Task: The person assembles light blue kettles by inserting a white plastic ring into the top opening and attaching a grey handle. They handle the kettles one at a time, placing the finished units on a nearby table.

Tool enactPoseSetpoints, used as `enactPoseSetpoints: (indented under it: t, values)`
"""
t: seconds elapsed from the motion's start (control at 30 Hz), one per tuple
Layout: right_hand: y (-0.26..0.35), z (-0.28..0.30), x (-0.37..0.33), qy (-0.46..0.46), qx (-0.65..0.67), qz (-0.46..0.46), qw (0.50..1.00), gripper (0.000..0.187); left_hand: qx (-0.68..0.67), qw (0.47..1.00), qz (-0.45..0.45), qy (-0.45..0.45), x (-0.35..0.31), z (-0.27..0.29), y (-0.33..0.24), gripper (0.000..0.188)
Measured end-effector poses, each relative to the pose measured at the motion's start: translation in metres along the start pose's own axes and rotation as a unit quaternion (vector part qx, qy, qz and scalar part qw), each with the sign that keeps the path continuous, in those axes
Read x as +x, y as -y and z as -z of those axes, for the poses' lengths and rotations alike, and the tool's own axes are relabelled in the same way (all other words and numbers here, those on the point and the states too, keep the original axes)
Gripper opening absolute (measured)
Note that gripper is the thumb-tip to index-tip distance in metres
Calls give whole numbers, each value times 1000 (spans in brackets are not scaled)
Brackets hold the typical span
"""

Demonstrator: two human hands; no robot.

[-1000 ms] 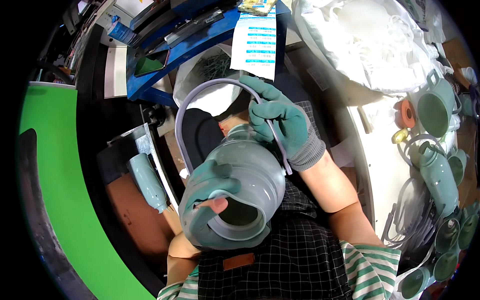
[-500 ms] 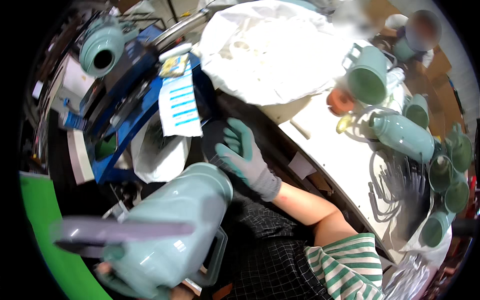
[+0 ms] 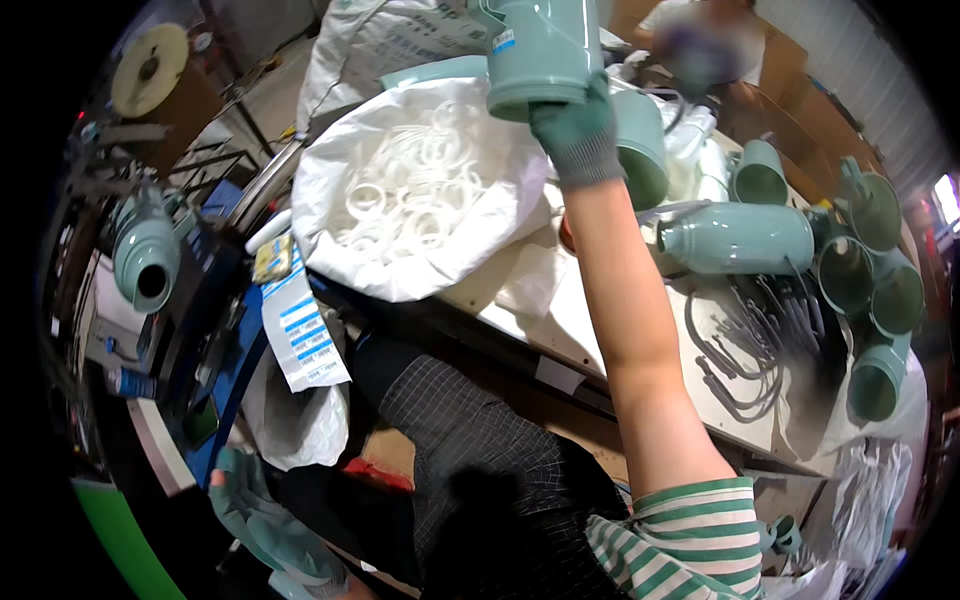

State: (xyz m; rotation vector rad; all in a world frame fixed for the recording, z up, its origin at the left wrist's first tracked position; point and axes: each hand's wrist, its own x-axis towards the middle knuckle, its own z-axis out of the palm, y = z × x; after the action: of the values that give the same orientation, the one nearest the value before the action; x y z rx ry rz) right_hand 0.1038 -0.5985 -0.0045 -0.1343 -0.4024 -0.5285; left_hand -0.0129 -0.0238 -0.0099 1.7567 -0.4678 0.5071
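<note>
Green jug [image 3: 545, 55] in right hand [image 3: 575, 125]

Bright light fell on the bench [image 3: 562, 325] and white bag [image 3: 400, 280], glinting off a bottle [image 3: 740, 240]; the lower left lay dim, fisheye edges curved.

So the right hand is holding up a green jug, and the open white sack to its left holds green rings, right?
Not quite: the head view shows the rings are white. The right hand does hold up a green jug, and the open white sack is to its left.
</note>
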Motion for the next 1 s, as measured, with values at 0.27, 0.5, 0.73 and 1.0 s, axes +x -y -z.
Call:
enactPoseSetpoints:
  t: [0.27, 0.5, 0.73, 1.0]
  values:
    - [58, 40, -12, -225, -379, 135, 887, 42, 0, 992, 86, 88, -9, -19, 28, 52]
    - [48, 78, -212, -371, -815, 262, 360, 73, -19, 979, 171, 113, -13, -24, 56, 48]
    - [58, 64, -226, -350, -753, 315, 460, 55, -44, 969, 126, 206, -1, -52, 39, 43]
    - [117, -28, -295, -169, -890, 344, 247, 29, -64, 964, 204, 157, -37, -28, 66, 33]
